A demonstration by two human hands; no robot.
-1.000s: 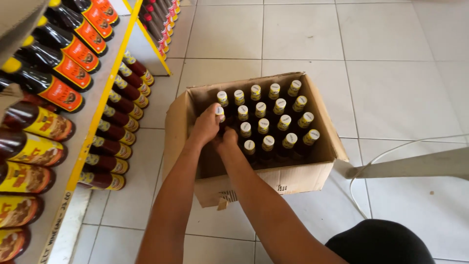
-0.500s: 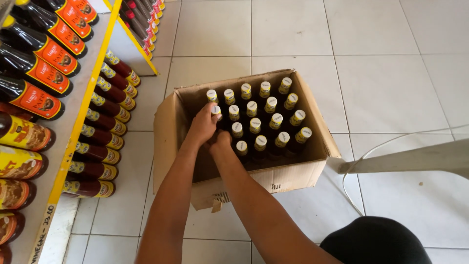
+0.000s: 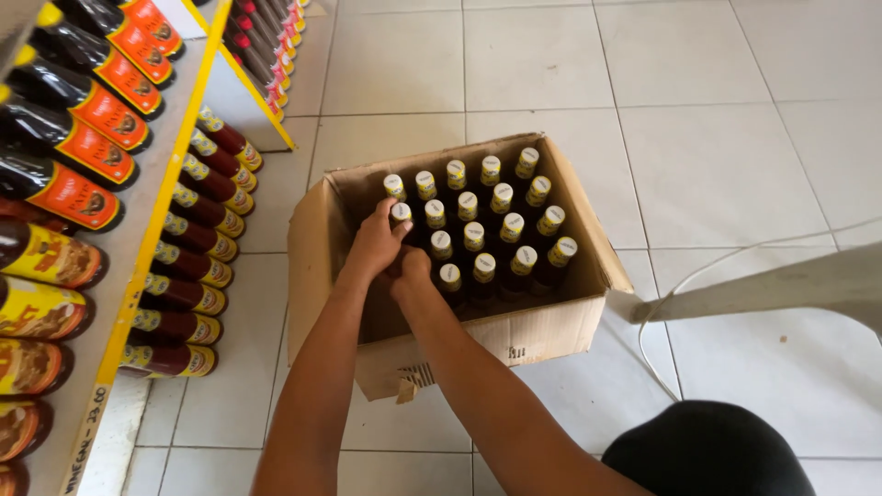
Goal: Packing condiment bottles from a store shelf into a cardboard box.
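A brown cardboard box (image 3: 514,340) is sitting open on the pale tiled floor (image 3: 717,119), its flaps folded outward, and it is holding rows of dark glass bottles (image 3: 496,225) standing upright with yellow-and-white caps facing up. The left hand (image 3: 375,243) is closing its grip around the capped bottle (image 3: 401,215) at the near left of the rows, while the right hand (image 3: 411,273) is reaching down just beside it, and whether its grip is closing on anything I cannot tell. More bottles (image 3: 188,266) are lying on a yellow-edged shelf (image 3: 138,276) to the left.
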